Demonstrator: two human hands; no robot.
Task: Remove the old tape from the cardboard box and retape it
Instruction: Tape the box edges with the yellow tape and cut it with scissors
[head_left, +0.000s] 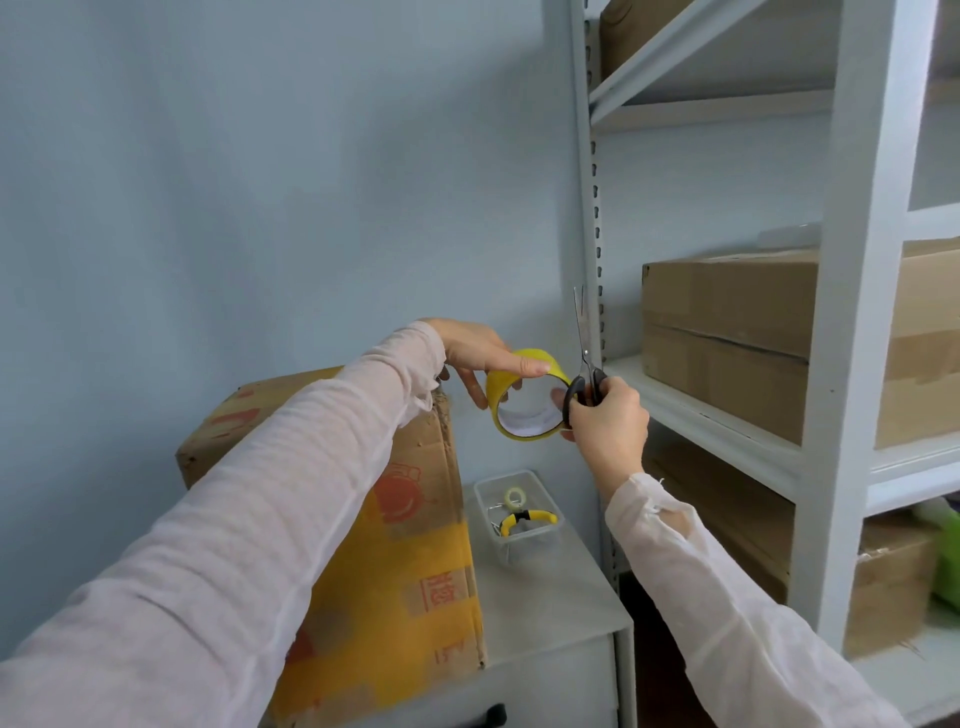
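Note:
A worn cardboard box with yellow and red print stands on a grey cabinet, largely hidden behind my left arm. Above its right edge, my left hand holds a yellow tape roll, thumb on the outer face and fingers behind it. My right hand grips black-handled scissors whose closed blades point straight up. Fingers of that hand also touch the right side of the roll.
A clear plastic tub on the grey cabinet holds a small tape roll and yellow-handled pliers. A white metal shelving unit at the right carries several cardboard boxes. A pale blue wall stands behind.

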